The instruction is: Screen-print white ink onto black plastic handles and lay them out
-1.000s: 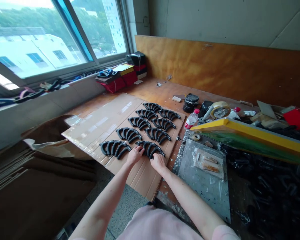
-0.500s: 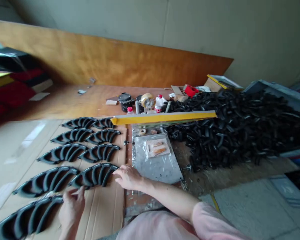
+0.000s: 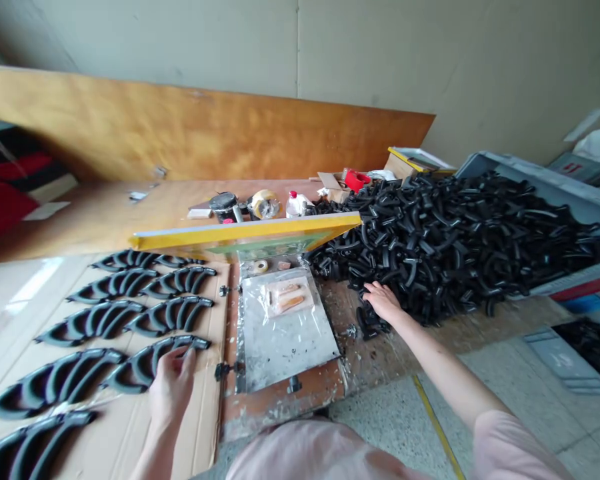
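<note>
My left hand (image 3: 173, 383) is at the right part of a fanned row of curved black plastic pieces (image 3: 145, 360) on the cardboard. Its fingers are bent and closed at the end pieces, partly hiding them. Several similar fanned rows (image 3: 97, 317) lie beyond it and to its left. My right hand (image 3: 381, 301) reaches to the near left edge of a big heap of loose curved black pieces (image 3: 430, 247). Its fingers are spread over the pieces, with none seen in its grasp.
Between my hands lies a grey plate (image 3: 285, 350) with a bagged item (image 3: 290, 300). A yellow-edged screen frame (image 3: 250, 230) stands tilted above its far end. Tape (image 3: 265, 203), a black pot (image 3: 223, 207) and a bottle (image 3: 295, 205) are behind. A grey crate (image 3: 545, 180) lies right.
My right hand has gone from the end of the fanned row to the heap on the right. My left hand has moved right along the row. The view has turned right.
</note>
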A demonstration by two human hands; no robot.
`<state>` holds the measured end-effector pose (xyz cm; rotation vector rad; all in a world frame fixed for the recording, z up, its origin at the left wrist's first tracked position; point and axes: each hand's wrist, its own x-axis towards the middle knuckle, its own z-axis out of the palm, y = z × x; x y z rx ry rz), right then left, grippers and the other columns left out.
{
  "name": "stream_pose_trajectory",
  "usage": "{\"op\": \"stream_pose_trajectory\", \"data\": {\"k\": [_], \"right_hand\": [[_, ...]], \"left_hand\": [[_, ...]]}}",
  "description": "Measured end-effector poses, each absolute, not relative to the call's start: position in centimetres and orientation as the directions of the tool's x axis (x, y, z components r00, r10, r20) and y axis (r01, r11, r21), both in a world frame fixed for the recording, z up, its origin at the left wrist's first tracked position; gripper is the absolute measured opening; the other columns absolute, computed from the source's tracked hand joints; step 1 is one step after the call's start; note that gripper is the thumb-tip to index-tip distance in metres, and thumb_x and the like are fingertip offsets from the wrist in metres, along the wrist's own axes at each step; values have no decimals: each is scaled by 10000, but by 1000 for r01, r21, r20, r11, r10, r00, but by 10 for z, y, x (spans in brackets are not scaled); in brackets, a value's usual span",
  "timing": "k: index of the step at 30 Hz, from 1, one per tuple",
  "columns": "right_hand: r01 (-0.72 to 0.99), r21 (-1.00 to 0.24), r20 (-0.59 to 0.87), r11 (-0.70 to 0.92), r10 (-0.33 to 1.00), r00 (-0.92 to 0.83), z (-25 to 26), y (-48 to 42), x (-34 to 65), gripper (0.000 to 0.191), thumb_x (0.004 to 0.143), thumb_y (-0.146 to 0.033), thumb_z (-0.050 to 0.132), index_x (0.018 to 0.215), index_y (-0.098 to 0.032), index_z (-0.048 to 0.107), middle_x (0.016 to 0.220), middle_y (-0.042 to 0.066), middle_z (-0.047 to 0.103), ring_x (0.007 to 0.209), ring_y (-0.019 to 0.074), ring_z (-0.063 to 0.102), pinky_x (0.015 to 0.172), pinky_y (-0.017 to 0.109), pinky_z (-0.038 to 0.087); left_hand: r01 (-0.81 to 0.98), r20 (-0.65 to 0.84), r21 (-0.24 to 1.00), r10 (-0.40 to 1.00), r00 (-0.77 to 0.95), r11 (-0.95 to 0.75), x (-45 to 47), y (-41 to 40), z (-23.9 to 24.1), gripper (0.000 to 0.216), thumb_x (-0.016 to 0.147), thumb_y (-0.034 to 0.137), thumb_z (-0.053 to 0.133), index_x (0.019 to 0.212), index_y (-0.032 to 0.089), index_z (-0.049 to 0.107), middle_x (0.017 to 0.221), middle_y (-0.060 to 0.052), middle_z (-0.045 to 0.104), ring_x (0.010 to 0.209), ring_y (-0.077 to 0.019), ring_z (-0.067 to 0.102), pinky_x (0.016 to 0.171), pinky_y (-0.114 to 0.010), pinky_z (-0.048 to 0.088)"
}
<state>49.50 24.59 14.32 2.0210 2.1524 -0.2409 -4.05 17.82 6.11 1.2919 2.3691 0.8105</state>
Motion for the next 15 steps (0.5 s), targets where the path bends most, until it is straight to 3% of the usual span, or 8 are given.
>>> {"op": "stream_pose_trajectory", "data": {"k": [3, 8, 11, 15], "right_hand": [[978, -116, -153, 176, 969, -193, 142, 257, 480, 245, 852, -162, 603, 1073, -235, 681, 1152, 82, 654, 1210, 190, 466, 997, 310, 293], [815, -381, 120, 437, 897, -425, 122, 275, 376, 260, 798, -292, 714, 1045, -222, 672, 991, 38, 678, 941, 171, 582, 815, 260, 394], [750, -378, 223, 543, 840, -495, 110, 292, 314, 160, 817, -285, 696, 964, -219, 695, 943, 29, 669, 941, 183, 569, 817, 282, 382], [767, -280, 211, 577, 817, -537, 105, 309, 280, 102, 873, -283, 620, 842, -215, 691, 889, 27, 637, 935, 190, 543, 793, 301, 361]], "left_hand": [[586, -7, 715, 841, -540, 382, -17, 182, 84, 466, 791, 587, 512, 1071, 221, 582, 763, -7, 652, 702, -198, 635, 656, -291, 487], [486, 58, 839, 847, -528, 245, 19, 196, 133, 448, 799, 573, 529, 1067, 219, 594, 733, 14, 620, 619, -151, 587, 593, -250, 470], [416, 118, 902, 858, -500, 118, 34, 213, 161, 422, 797, 544, 565, 1057, 213, 595, 714, 21, 587, 599, -130, 563, 560, -223, 460], [364, 209, 931, 850, -483, -22, 44, 235, 191, 395, 802, 509, 583, 1039, 193, 603, 675, 26, 555, 575, -113, 534, 529, -201, 446]]}}
